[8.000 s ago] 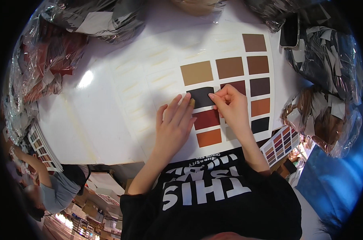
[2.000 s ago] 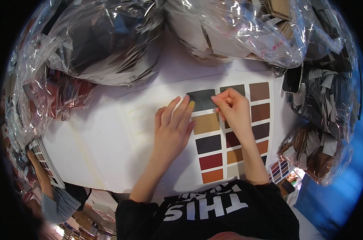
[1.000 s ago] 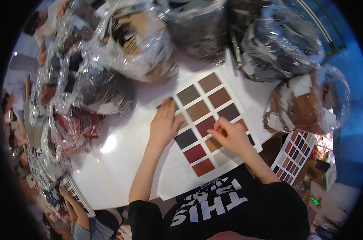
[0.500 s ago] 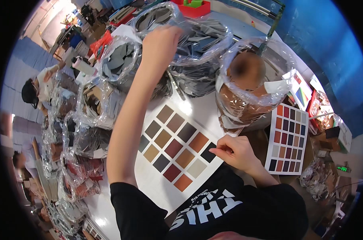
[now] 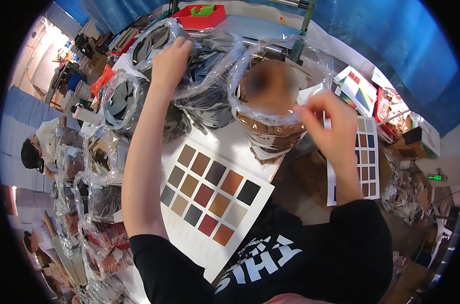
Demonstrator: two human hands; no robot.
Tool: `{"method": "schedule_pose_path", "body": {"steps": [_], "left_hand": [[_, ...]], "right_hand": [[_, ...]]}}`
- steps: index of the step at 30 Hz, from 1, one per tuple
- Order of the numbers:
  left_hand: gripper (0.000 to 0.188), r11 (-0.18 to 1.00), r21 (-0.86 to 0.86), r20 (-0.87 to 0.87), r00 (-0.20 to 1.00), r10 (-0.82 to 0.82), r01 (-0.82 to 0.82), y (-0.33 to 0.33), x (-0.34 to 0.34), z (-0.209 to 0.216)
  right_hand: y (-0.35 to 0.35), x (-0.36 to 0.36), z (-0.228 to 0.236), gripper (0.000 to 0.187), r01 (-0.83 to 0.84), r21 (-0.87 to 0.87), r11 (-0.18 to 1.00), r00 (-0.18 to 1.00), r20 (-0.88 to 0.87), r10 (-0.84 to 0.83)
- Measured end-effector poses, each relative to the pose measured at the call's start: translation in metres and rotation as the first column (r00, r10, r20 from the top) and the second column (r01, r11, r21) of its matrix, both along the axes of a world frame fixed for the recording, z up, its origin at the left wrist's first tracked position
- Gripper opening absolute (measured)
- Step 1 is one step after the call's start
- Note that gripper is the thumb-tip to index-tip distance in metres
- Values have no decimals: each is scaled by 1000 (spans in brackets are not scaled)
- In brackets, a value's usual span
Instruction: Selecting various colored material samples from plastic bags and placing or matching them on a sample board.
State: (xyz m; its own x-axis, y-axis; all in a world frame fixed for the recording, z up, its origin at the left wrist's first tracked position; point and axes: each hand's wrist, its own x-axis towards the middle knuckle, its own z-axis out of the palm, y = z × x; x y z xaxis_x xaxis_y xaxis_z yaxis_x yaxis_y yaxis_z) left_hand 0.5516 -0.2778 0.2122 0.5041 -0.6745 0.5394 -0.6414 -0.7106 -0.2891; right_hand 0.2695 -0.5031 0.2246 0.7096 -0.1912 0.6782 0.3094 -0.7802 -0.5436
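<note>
My left hand is closed above the transparent plastic bags at the back, its fingertips turned away from view. Nearest it are a bag of grey pieces and a bag of blue-grey pieces. At the rim of a bag with brown pieces, my right hand has its thumb and fingers curled together; anything between them is too small to make out. In front of me on the white table lies a white sample card with rows of coloured squares. A blurred patch covers the brown bag's opening.
A second colour card stands right of my right hand. Behind the bags sits a red tray with green items. More filled bags line the left side, where another person works. Blue sheeting hangs at the back right.
My right hand has risen from beside the sample card to the brown bag's rim. The whole view has shifted, so the bags appear further left. My left hand stays over the grey bags.
</note>
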Motion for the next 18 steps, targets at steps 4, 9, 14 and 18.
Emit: {"method": "schedule_pose_path", "body": {"steps": [4,9,14,18], "left_hand": [[7,846,-527,-320,942,-104,-85,19,-36,13],[22,460,-885,-355,747,-562,-75,22,-139,28],[28,398,-828,-560,531,-637,-395,135,-256,-7],[51,116,-705,-633,547,-547,-699,166,-324,-61]], "right_hand": [[-8,50,9,14,-157,-267,951,984,-122,128],[-46,110,-40,25,-509,-405,759,730,-671,132],[-27,124,1,26,-593,-343,728,666,-717,205],[-19,103,6,24,-461,-400,792,755,-646,113]]}}
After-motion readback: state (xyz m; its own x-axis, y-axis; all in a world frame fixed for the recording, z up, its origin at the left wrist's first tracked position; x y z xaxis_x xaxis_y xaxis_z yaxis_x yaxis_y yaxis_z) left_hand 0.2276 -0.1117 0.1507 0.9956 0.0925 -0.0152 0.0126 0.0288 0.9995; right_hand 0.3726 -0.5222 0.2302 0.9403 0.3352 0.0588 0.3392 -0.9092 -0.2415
